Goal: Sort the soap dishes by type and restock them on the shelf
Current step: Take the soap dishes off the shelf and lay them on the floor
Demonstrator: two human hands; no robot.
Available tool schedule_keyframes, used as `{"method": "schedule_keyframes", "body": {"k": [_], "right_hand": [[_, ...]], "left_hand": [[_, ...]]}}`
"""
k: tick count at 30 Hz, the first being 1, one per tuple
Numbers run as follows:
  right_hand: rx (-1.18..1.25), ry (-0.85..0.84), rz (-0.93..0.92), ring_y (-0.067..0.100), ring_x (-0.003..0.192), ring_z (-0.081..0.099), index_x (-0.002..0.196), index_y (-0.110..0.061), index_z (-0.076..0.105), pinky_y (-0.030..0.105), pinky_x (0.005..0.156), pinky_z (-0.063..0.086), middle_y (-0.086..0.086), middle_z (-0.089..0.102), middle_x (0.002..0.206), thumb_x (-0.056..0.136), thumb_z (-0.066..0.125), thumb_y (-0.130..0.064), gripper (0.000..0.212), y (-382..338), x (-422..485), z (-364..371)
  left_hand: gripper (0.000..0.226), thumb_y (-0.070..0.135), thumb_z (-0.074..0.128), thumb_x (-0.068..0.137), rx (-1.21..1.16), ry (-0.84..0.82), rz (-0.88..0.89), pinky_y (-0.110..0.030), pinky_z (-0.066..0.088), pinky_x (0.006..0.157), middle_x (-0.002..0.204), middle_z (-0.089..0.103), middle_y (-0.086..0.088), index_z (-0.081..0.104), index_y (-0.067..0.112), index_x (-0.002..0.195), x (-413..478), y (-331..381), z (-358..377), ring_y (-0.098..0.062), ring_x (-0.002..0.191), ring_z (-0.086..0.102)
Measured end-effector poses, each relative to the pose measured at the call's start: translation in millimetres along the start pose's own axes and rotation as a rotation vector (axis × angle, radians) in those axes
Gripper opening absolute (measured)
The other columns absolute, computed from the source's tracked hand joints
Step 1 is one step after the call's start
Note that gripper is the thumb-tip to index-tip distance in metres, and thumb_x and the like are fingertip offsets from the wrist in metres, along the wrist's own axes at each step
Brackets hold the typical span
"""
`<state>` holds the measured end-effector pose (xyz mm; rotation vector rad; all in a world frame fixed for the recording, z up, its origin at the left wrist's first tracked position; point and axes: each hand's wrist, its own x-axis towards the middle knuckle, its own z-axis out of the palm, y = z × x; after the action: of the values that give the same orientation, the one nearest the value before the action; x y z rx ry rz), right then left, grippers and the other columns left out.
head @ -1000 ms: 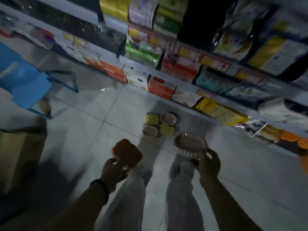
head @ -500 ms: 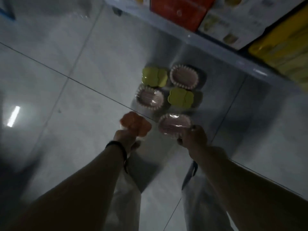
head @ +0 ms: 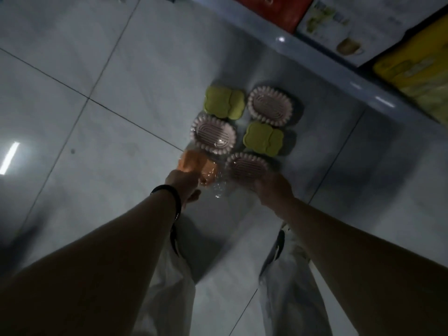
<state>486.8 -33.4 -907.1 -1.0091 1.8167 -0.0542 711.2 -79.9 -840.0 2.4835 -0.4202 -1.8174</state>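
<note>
The fingers of the left hand (head: pixel 184 184) curl tight round the near end of an orange dish (head: pixel 194 166) in clear wrap. The right hand (head: pixel 272 187) grips the near edge of a pink dish (head: pixel 247 167); its fingers are too blurry to tell how they lie. Both arms reach out and down, low over the floor (head: pixel 97 69). You cannot tell if the two held dishes touch it. A black band (head: pixel 169 192) sits on the left wrist.

Just past the hands, four more dishes lie close together on the floor: a far green dish (head: pixel 223 103), a far pink dish (head: pixel 270 105), a mid pink dish (head: pixel 214 133) and a near green dish (head: pixel 263 139). Behind them runs the shelf (head: pixel 339 66) with boxes (head: pixel 339 27).
</note>
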Motion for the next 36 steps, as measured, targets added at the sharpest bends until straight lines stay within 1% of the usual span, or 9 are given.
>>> {"method": "schedule_keyframes", "body": {"k": [2,5,8,12,16,19,24,28,36], "right_hand": [[-0.045,-0.055,-0.086,0.000,0.119,0.064,0.135,-0.033,0.064,0.032,0.107,0.053,-0.021,0.070,0.129,0.087,0.074,-0.031,0.049,-27.8,-20.6,-20.7],[-0.261,-0.084,-0.177,0.018,0.123,0.061,0.136,-0.017,0.063,0.036,0.107,0.051,0.001,0.067,0.134,0.088,0.069,-0.026,0.049,-82.3,-59.5,-62.8],[-0.600,-0.105,-0.201,0.037,0.123,0.061,0.135,-0.011,0.053,0.043,0.097,0.054,0.017,0.061,0.134,0.094,0.061,-0.038,0.050,-125.4,-103.9,-108.1],[-0.739,-0.096,-0.266,0.037,0.117,0.064,0.131,-0.011,0.051,0.042,0.093,0.054,0.017,0.064,0.128,0.098,0.055,-0.043,0.046,-182.8,-178.2,-180.8],[-0.696,-0.044,-0.293,0.035,0.124,0.059,0.138,-0.012,0.051,0.043,0.099,0.052,0.016,0.059,0.134,0.103,0.051,-0.040,0.045,-236.9,-271.6,-269.1],[-0.610,-0.025,-0.307,0.036,0.119,0.062,0.134,-0.012,0.056,0.042,0.096,0.053,0.017,0.064,0.127,0.103,0.050,-0.036,0.039,-271.0,-341.2,-327.6],[-0.607,0.099,-0.358,0.030,0.126,0.060,0.142,-0.016,0.052,0.041,0.101,0.050,0.012,0.062,0.138,0.105,0.052,-0.039,0.044,-303.1,-451.6,-414.6],[-0.584,0.199,-0.364,0.029,0.124,0.058,0.141,-0.017,0.052,0.040,0.100,0.052,0.012,0.058,0.137,0.104,0.052,-0.043,0.045,-309.3,-512.5,-455.8],[-0.403,0.417,-0.319,0.033,0.118,0.059,0.140,-0.014,0.054,0.037,0.092,0.050,0.016,0.058,0.131,0.103,0.054,-0.044,0.047,-309.9,-603.3,-501.8]], "left_hand": [[0.022,0.022,0.069,0.099,0.251,-0.018,0.099,-0.052,0.063,0.094,0.093,0.073,-0.016,0.069,0.000,0.104,-14.2,8.1,-8.6,-0.037,0.097,0.077],[0.028,0.030,0.064,0.101,0.696,-0.035,0.293,-0.032,0.051,0.091,0.125,0.074,-0.016,0.071,0.012,0.122,-55.3,28.8,-21.1,-0.034,0.119,0.069],[0.036,0.037,0.059,0.104,0.913,-0.087,0.449,-0.030,0.047,0.095,0.137,0.068,-0.013,0.064,0.019,0.135,-129.1,55.7,-32.8,-0.032,0.126,0.064],[0.035,0.036,0.055,0.104,1.085,-0.077,0.563,-0.037,0.052,0.099,0.135,0.068,-0.008,0.061,0.026,0.137,-245.9,93.2,-49.9,-0.031,0.123,0.066],[0.039,0.042,0.052,0.098,1.174,0.019,0.669,-0.043,0.056,0.099,0.132,0.070,-0.002,0.058,0.032,0.135,-375.1,125.8,-62.5,-0.030,0.120,0.068],[0.037,0.046,0.053,0.096,1.194,0.115,0.768,-0.043,0.060,0.092,0.121,0.074,-0.004,0.061,0.028,0.128,-464.0,147.9,-73.0,-0.031,0.109,0.072],[0.039,0.049,0.058,0.099,1.034,0.154,0.923,-0.042,0.060,0.092,0.121,0.072,-0.001,0.063,0.031,0.133,-603.4,167.5,-91.1,-0.025,0.109,0.070],[0.035,0.044,0.060,0.102,0.968,0.196,1.069,-0.034,0.059,0.090,0.120,0.069,0.003,0.062,0.029,0.134,-661.6,176.1,-103.3,-0.017,0.106,0.068],[0.028,0.043,0.062,0.103,1.059,0.069,1.412,-0.026,0.057,0.086,0.119,0.068,0.004,0.065,0.026,0.125,-754.6,211.6,-81.0,-0.015,0.105,0.068]]}}
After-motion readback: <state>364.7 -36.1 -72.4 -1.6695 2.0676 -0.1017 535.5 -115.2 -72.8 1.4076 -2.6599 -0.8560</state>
